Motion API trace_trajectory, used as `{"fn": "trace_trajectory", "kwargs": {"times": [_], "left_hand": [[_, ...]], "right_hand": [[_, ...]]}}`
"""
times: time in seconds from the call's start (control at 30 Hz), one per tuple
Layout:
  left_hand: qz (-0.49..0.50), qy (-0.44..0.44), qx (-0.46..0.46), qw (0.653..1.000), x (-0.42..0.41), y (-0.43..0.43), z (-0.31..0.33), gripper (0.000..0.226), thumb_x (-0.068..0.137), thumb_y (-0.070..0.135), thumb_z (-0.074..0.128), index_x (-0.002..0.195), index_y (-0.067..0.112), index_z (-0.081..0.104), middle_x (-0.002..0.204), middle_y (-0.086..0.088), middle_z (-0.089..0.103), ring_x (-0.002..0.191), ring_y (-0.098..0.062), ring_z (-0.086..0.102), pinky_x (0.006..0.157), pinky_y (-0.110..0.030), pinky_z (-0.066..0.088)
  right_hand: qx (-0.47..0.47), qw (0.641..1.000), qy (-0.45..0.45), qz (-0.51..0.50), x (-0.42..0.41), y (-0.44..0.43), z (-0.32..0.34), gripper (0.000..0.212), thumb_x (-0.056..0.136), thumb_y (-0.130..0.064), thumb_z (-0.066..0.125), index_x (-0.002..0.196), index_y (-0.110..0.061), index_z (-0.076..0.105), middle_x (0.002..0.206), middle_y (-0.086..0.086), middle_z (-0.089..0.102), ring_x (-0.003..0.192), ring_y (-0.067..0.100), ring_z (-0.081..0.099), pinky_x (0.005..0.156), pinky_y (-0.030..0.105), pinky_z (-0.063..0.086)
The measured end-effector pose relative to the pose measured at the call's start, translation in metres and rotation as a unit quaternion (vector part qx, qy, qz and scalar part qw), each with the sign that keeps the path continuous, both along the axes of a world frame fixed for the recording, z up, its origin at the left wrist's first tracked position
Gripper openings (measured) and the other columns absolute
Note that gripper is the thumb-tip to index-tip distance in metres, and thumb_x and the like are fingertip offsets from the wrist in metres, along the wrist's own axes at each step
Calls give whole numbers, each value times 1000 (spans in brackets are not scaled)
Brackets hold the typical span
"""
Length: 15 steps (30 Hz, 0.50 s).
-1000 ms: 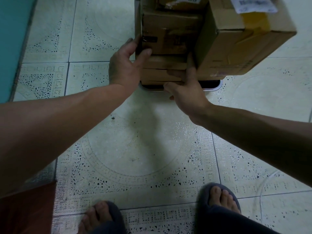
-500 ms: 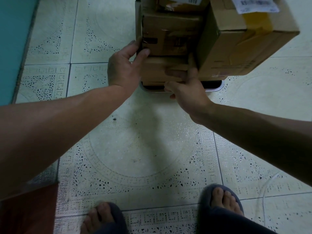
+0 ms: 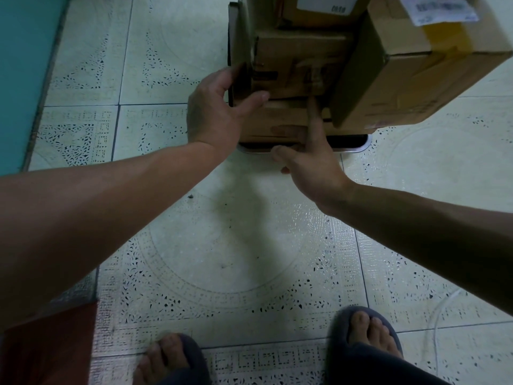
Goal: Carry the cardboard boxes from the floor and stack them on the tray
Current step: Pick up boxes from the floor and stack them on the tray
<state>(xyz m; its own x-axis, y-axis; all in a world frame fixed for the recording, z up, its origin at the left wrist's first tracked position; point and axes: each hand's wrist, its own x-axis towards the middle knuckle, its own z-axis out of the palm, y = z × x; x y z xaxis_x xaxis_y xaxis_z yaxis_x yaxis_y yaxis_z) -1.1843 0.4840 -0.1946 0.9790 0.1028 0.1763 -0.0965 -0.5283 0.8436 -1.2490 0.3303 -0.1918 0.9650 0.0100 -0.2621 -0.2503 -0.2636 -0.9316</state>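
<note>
Apparently the stacking is near its end: the boxes stand piled on the tray in the upper middle of the frame, and both hands are squaring the pile, not carrying. The left hand is spread wide round the pile's left corner, thumb on the front face, fingers on the side. The right hand lays one digit straight up the front, its other fingers curled at the lower edge of the bottom box; whether they hook under it I cannot tell. The next move, I judge, is to nudge the layers flush, and gently, since the large box at upper right overhangs the tray's rim and could tip. Open floor fills the bottom and right of the frame; the wall closes the left edge.
</note>
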Motion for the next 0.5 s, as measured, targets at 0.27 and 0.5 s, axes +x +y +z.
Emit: {"fn": "trace_trajectory", "kwargs": {"times": [0.27,0.5], "left_hand": [[10,-3,-11,1000,2,4,-5,42,86,45,63,125,29,64,118,14,66,113,-7,59,96,-36,51],[-5,-4,-5,1000,0,6,-2,45,86,42,64,129,26,62,118,20,61,116,-5,56,100,-32,48]], "right_hand": [[-12,999,-14,-49,11,-4,-2,94,84,-17,60,154,-34,1,123,-2,59,111,23,59,91,38,52],[10,998,18,-51,18,-9,-2,96,84,-18,63,154,-35,-1,116,-3,64,108,24,62,78,33,52]]}}
